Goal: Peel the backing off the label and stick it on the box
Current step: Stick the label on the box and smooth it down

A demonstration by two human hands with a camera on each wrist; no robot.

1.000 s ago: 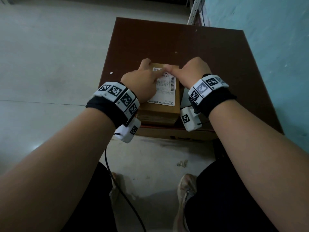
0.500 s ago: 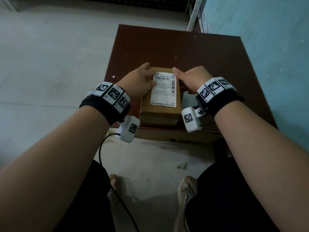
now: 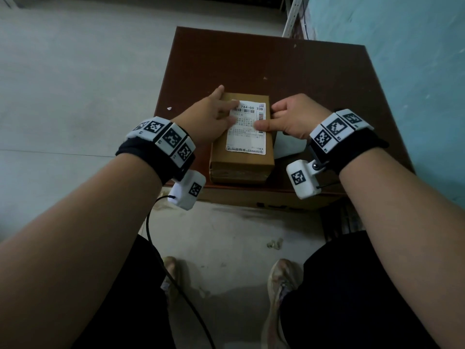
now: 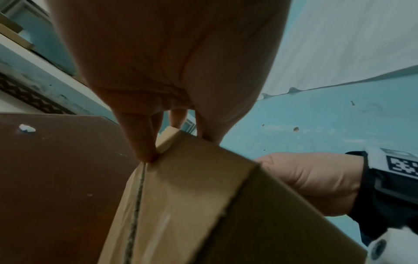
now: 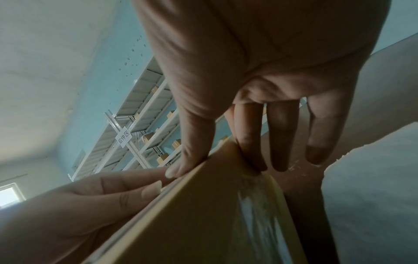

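Note:
A small brown cardboard box (image 3: pixel 241 163) lies near the front edge of the dark brown table (image 3: pixel 276 66). A white printed shipping label (image 3: pixel 247 139) lies flat on its top. My left hand (image 3: pixel 227 114) rests straight fingers on the label's left part, with one finger down the box's (image 4: pixel 192 205) left side. My right hand (image 3: pixel 269 119) presses its thumb on the label's right edge. Its other fingers (image 5: pixel 278 142) reach down the right side of the box (image 5: pixel 203 214). The white backing sheet (image 3: pixel 289 147) lies on the table just right of the box, under my right hand.
A small white scrap (image 3: pixel 169 108) lies at the table's left edge. A blue wall (image 3: pixel 402 59) runs close along the right. A black cable (image 3: pixel 150 222) hangs from my left wrist camera. White shelving (image 5: pixel 147 125) with small boxes stands behind the table.
Both hands met at the label's far edge a second ago. They have since slid apart and toward me, the left to the label's left side, the right thumb to its right edge.

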